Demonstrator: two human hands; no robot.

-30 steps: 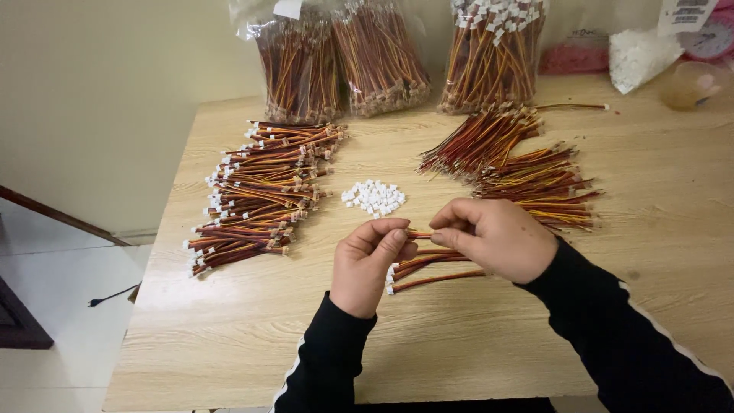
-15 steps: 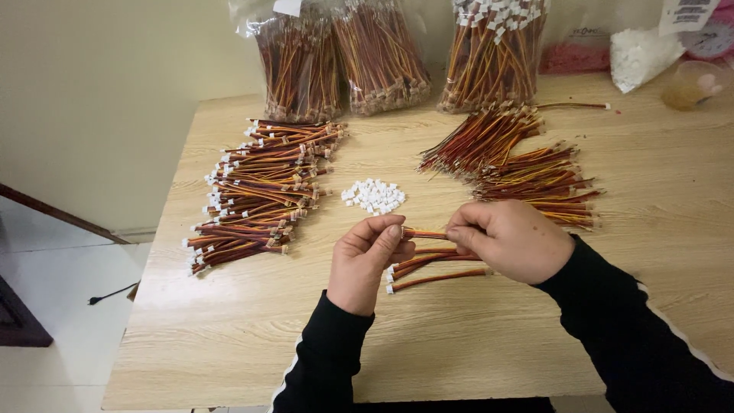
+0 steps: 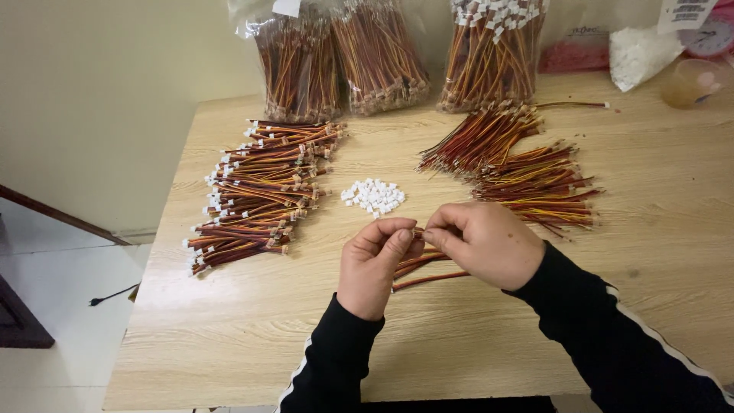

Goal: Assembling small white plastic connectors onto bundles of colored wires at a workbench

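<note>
Between the two hands, fingertip to fingertip, sits the end of a short red-orange-yellow wire lead (image 3: 419,264); left hand (image 3: 375,264) pinched closed, thumb against forefinger, on something too small to make out, possibly a connector. Right hand (image 3: 485,243) likewise pinched shut on the wire's end, other fingers curled in. Rest of that lead and a couple more trail on the light wooden table (image 3: 229,336) just under the left fingers. Just beyond the hands: small heap of white plastic connector housings (image 3: 373,196). Further out on the left side, a long stack of leads with white plugs fitted (image 3: 256,195); out past the right hand, a fan of bare-ended wire leads (image 3: 520,172). Well beyond both, clear plastic bags of bundled wires (image 3: 397,53) at the table's far edge. Likely risks: the grip is tiny, so a slipped pinch could drop the small part into the loose leads below; pushing at an angle could bend a wire end; a sleeve (image 3: 581,321) sweep could scatter the white heap.
</note>
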